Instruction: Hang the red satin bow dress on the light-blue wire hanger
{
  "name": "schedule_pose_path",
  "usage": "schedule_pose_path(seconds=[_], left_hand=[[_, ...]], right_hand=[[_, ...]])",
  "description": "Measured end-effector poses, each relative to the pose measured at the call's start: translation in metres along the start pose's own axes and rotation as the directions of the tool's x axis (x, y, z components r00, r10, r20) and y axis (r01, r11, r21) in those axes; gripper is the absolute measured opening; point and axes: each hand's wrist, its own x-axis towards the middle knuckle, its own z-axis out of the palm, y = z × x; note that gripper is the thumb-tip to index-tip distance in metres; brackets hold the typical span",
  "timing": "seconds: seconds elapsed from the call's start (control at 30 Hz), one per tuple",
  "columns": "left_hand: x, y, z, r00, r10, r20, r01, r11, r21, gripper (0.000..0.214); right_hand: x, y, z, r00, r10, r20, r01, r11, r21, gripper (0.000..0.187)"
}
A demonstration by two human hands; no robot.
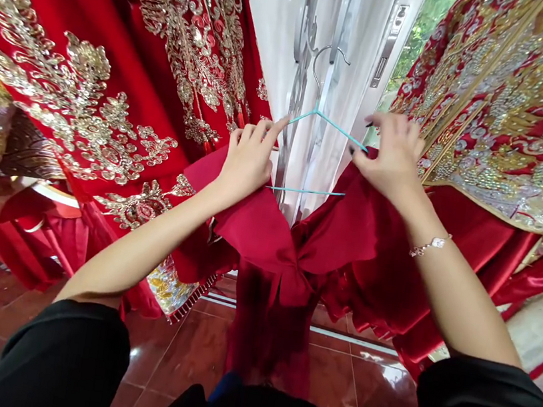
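Note:
A dark red dress [267,233] with a wide collar and a knotted front hangs on a thin turquoise clothes hanger [342,131] with a bare metal hook. My left hand [250,160] is closed over the dress's left shoulder, its index finger lying along the hanger's left arm. At the opposite shoulder, my right hand [393,155] holds the fabric by the hanger's right end, thumb below and fingers curved above. The hanger's lower bar shows across the neck opening. Both ends of the hanger's arms are hidden by my hands and the cloth.
Red gowns with gold beading [114,134] crowd the left side. A heavily beaded red and gold garment [506,115] stands close on the right. Behind the hanger are a scrolled metal grille [303,33], white curtains and a door edge with a lock [388,51]. Red tiles [180,352] cover the floor.

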Motion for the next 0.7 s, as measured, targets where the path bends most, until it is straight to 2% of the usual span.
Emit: schedule_pose_path(seconds=[0.07,0.1,0.23,0.37,0.47,0.57,0.7], left_hand=[[-0.005,0.002,0.003,0.998,-0.052,-0.022,0.052,0.999,-0.01,0.073],[-0.006,0.003,0.004,0.997,-0.073,-0.035,0.073,0.997,-0.019,0.071],[-0.01,0.008,0.008,0.986,-0.132,-0.106,0.125,0.99,-0.067,0.062],[-0.013,0.018,0.01,0.967,-0.197,-0.16,0.186,0.979,-0.081,0.056],[-0.012,0.023,0.011,0.953,-0.246,-0.175,0.237,0.969,-0.069,0.057],[-0.011,0.021,0.01,0.954,-0.25,-0.164,0.237,0.967,-0.093,0.056],[-0.011,0.017,0.009,0.96,-0.234,-0.152,0.219,0.97,-0.106,0.054]], right_hand=[[-0.005,0.007,0.017,0.991,0.069,0.116,-0.071,0.997,0.016,0.05],[-0.01,0.011,0.024,0.987,0.084,0.136,-0.088,0.996,0.023,0.055],[-0.033,0.021,0.037,0.996,0.061,0.068,-0.062,0.998,0.011,0.071],[-0.046,0.023,0.038,0.998,0.058,0.015,-0.058,0.998,-0.034,0.063],[-0.045,0.02,0.04,0.994,0.106,-0.027,-0.108,0.991,-0.078,0.054],[-0.043,0.016,0.042,0.988,0.149,-0.037,-0.153,0.981,-0.122,0.053],[-0.041,0.015,0.042,0.988,0.145,-0.053,-0.151,0.977,-0.152,0.052]])
